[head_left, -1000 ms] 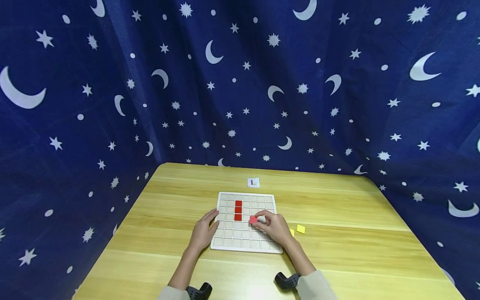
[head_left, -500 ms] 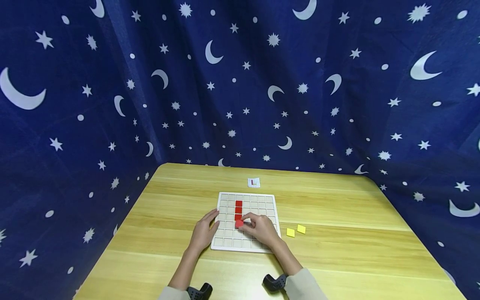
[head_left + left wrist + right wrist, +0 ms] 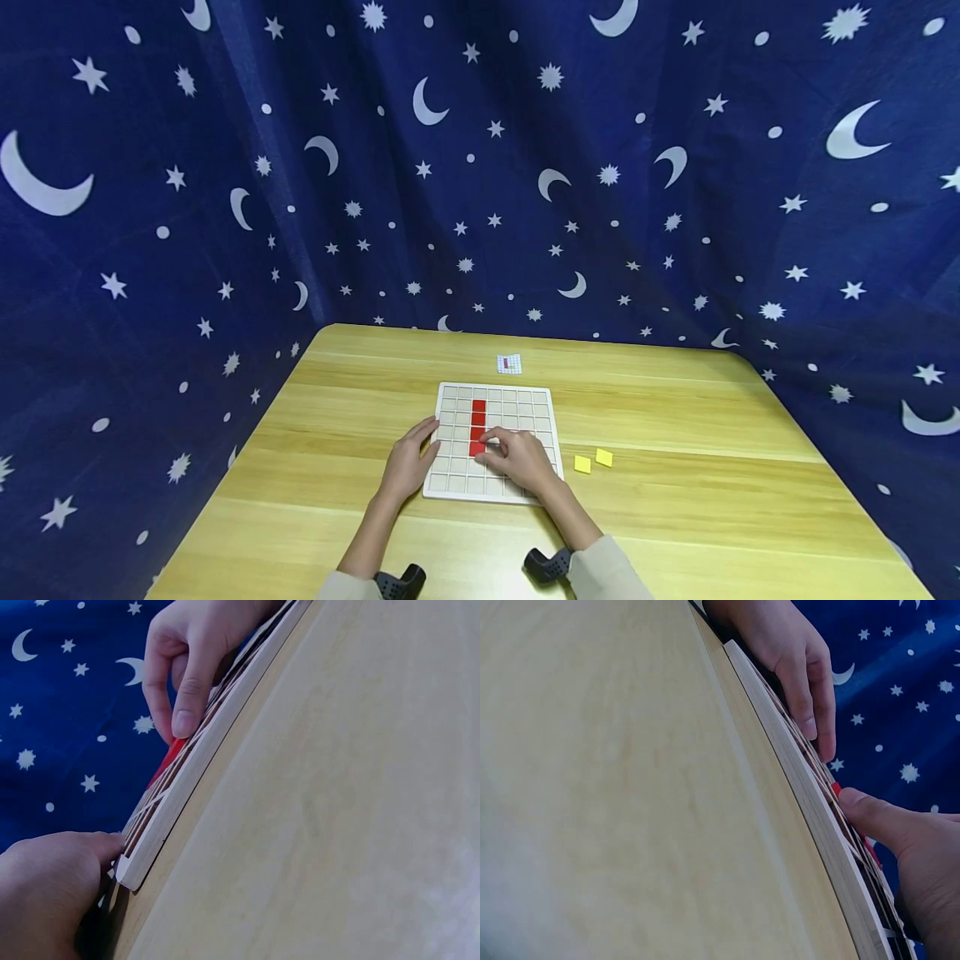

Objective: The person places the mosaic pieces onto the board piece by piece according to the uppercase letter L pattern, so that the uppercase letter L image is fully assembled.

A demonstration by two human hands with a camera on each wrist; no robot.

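A white grid board (image 3: 450,483) lies on the table with a column of several red square tiles (image 3: 478,419) in its cells. My right hand (image 3: 523,462) bends over the board, thumb and index finger at the edges of the lowest red tile (image 3: 476,448), which lies flat at the column's bottom. In the right wrist view the thumb (image 3: 862,806) touches red. My left hand (image 3: 407,462) rests against the board's left edge, fingers fairly straight; the left wrist view has its thumb (image 3: 105,844) by the board's corner.
Two yellow square tiles, one nearer (image 3: 582,464) and one farther (image 3: 603,457), lie right of the board. Behind the board is a small printed grid card (image 3: 508,364). A dark blue curtain (image 3: 495,167) with stars and moons encloses the wooden table (image 3: 675,500).
My right hand has moved left across the board with a red tile and lowered it into the cell below the other red ones. My left hand has stayed in place.
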